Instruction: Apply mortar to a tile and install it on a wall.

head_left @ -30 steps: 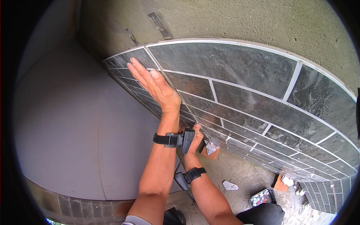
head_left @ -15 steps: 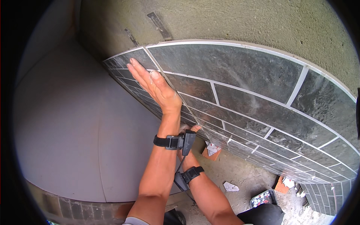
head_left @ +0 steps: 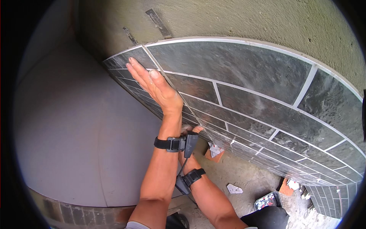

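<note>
My left hand (head_left: 154, 86) lies flat, fingers together, against the left end of a wall of dark slate tiles (head_left: 244, 76) with pale grout lines. Its palm presses the edge tiles near the corner. My right hand (head_left: 191, 131) is mostly hidden behind my left wrist; only some fingertips show, touching the lower tiles. Whether it holds anything cannot be seen. Both wrists wear black straps with small devices.
Bare grey render (head_left: 248, 19) rises above the tiles. A smooth grey wall (head_left: 76, 133) stands to the left. On the concrete floor lie a brick piece (head_left: 213, 154), a white shard (head_left: 233, 188), a small black tub of spacers (head_left: 267, 200) and another brick (head_left: 286, 187).
My left hand has slid slightly up and left along the tile edge. My right hand stays low behind the left wrist.
</note>
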A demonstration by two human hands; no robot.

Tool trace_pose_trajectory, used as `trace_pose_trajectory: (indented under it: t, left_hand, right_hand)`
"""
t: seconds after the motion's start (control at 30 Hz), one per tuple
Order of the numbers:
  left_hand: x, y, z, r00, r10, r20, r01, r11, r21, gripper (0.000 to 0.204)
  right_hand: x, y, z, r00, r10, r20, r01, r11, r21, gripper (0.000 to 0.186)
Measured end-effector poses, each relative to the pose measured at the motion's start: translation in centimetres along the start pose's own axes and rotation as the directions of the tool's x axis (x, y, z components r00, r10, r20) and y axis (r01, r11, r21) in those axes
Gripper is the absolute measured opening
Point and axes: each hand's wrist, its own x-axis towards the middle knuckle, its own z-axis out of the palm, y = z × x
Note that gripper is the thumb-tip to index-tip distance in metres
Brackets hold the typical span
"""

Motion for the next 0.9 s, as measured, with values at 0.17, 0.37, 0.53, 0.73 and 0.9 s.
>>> trace_pose_trajectory:
  t: [0.17,0.37,0.53,0.73,0.9]
  left_hand:
    - [-0.3,0.8,1.1,1.000,-0.018,0.010,0.018,1.000,-0.020,0.076]
    - [-0.4,1.0,1.0,1.000,-0.022,0.016,0.022,1.000,0.010,0.074]
    - [-0.5,0.9,1.1,1.000,-0.025,0.012,0.025,1.000,0.001,0.074]
    - [-0.1,1.3,1.0,1.000,-0.019,0.017,0.019,1.000,-0.016,0.075]
    - [0.3,0.8,0.5,1.000,-0.001,0.012,0.001,1.000,0.004,0.074]
  right_hand:
    - [-1.2,-3.1,1.2,0.972,0.234,-0.022,-0.224,0.950,0.219,0.080]
    - [-1.4,-2.8,0.9,0.970,0.216,0.107,-0.235,0.947,0.218,0.081]
    - [-0.7,-1.5,0.5,0.976,0.174,0.129,-0.200,0.954,0.225,0.082]
    - [-0.2,-1.1,0.4,0.980,0.129,0.149,-0.161,0.960,0.227,0.082]
    - [-0.7,-1.1,0.5,0.971,0.156,0.182,-0.187,0.968,0.166,0.083]
